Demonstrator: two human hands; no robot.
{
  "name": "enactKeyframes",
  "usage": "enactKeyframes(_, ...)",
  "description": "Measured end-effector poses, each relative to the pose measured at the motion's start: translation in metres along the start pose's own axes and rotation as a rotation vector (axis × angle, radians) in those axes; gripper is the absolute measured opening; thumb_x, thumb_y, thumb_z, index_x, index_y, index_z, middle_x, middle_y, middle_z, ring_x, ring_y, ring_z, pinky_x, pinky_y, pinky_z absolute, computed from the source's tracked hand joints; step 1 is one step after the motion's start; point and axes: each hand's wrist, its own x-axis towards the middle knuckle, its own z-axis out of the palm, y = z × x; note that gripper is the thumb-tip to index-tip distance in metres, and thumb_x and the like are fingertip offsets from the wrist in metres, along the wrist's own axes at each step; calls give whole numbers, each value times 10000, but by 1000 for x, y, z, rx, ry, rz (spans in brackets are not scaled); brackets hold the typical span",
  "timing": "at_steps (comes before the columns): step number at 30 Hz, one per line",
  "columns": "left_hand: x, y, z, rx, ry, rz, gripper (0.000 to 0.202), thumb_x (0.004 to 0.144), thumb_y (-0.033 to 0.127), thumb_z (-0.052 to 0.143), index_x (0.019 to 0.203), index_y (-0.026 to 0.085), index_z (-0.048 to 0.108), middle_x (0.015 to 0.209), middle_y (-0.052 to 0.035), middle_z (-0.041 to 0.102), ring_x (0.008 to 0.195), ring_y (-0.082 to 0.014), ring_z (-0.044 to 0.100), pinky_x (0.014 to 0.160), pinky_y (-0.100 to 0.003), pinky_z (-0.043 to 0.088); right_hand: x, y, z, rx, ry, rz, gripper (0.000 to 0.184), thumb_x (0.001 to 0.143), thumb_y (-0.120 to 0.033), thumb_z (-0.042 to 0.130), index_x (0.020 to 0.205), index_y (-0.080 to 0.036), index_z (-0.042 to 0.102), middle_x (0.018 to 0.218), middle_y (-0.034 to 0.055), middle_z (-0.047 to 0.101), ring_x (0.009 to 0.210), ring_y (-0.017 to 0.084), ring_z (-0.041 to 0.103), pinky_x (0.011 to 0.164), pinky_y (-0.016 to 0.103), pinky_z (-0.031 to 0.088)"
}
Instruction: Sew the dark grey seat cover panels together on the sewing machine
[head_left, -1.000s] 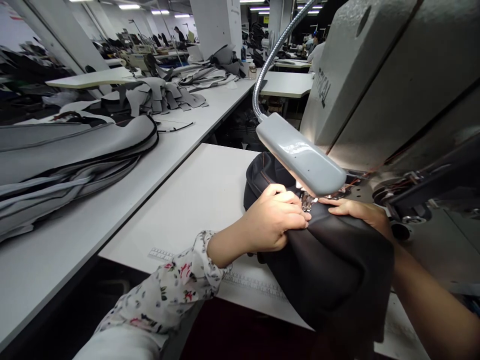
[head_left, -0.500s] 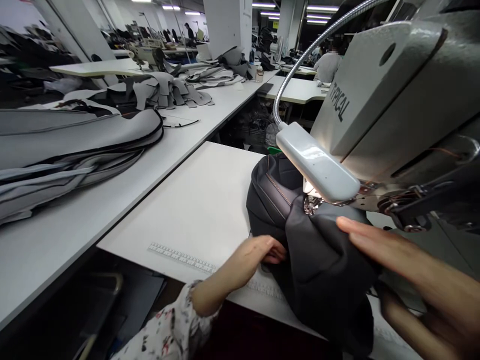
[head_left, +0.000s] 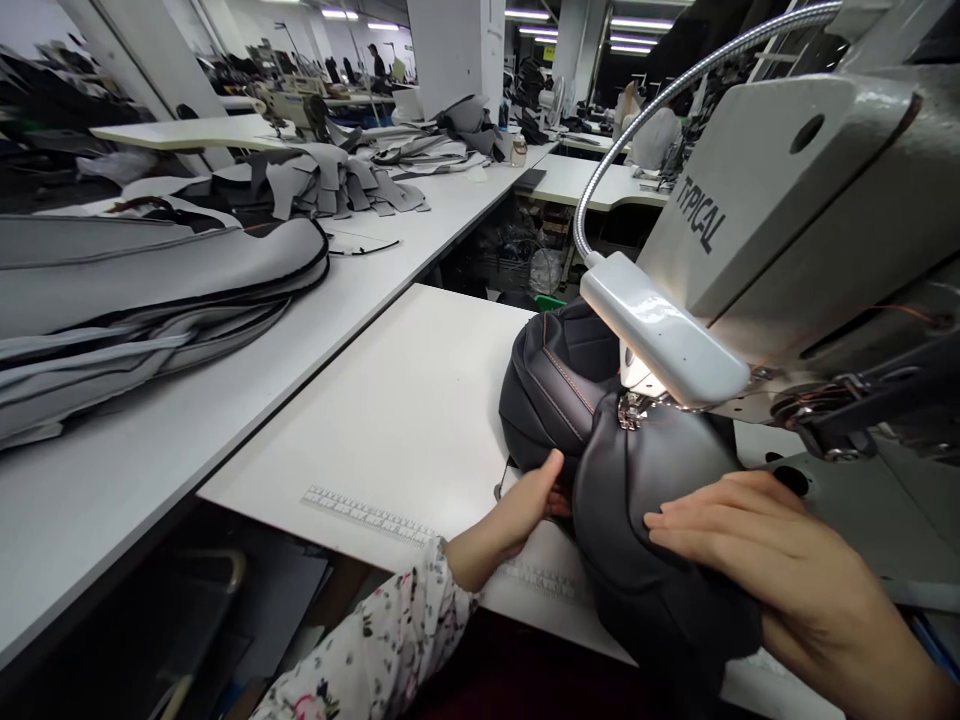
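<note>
black fabric sits bunched beneath the presser foot of a sewing machine. at the foot's half past four, the right hand rests on it, fingers straight and together; toward half past seven, the left hand's fingers are partly hidden, any grip impossible to tell.

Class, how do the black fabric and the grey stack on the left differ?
The black fabric shows orange stitching; the grey stack has black edging. The fabric is bunched beneath the lamp; the stack lies flatter. The right hand touches the fabric; no hand touches the stack. Both look soft.
</note>
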Motion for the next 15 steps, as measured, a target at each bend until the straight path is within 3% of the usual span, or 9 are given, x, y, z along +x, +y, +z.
enactKeyframes(3, 10, -9, -27, -199, 258, -155, 785, 1103, 516, -34, 1502, 86, 487, 1117, -178, 766, 980, -224, 765, 842, -338, 628, -5, -11, 19, -40, -4, 38, 308, 991, -69, 434, 1122, -206, 677, 1042, 53, 794, 996, 184, 729, 891, 371, 466)
enactKeyframes(5, 28, -20, -48, -319, 378, -241, 815, 1085, 591, -20, 1574, 81, 386, 1222, -187, 743, 1045, -235, 756, 922, -364, 613, -8, -19, 35, -62, 30, 65, 322, 1025, -83, 385, 1099, -191, 679, 1005, 63, 786, 1005, 195, 714, 924, 401, 434)
enactKeyframes(7, 53, -33, -61, -443, 450, -356, 875, 1052, 711, 74, 1520, 96, 483, 1216, -169, 755, 1043, -245, 752, 955, -368, 597, -10, -24, 51, -98, 49, 56, 352, 1019, -69, 368, 1116, -172, 690, 1016, 66, 785, 1017, 196, 706, 919, 403, 436)
enactKeyframes(9, 76, -44, -61, -475, 420, -441, 895, 1014, 781, 186, 1335, 93, 659, 1080, -156, 792, 986, -261, 753, 942, -371, 592, -11, -25, 60, -157, 45, 31, 362, 985, -39, 407, 1176, -148, 694, 1094, 71, 788, 1064, 199, 707, 906, 392, 462)
enactKeyframes(11, 89, -53, -57, -399, 311, -470, 779, 986, 774, 365, 1102, 110, 755, 921, -139, 800, 932, -268, 746, 927, -378, 585, -10, -22, 60, -194, 26, 23, 391, 942, -18, 463, 1237, -141, 688, 1198, 69, 776, 1127, 199, 702, 909, 380, 496)
enactKeyframes(13, 91, -56, -59, -288, 209, -490, 580, 937, 688, 573, 884, 143, 761, 809, -120, 780, 930, -278, 736, 937, -391, 567, -9, -16, 51, -183, -12, 47, 437, 912, -31, 493, 1294, -148, 670, 1327, 78, 730, 1254, 218, 657, 972, 397, 510)
enactKeyframes(15, 83, -49, -76, -158, 146, -503, 440, 887, 565, 693, 711, 162, 710, 764, -134, 759, 1014, -322, 722, 979, -412, 534, -11, -9, 39, -170, -70, 70, 493, 886, -56, 496, 1348, -153, 641, 1449, 87, 654, 1394, 247, 560, 1061, 435, 484)
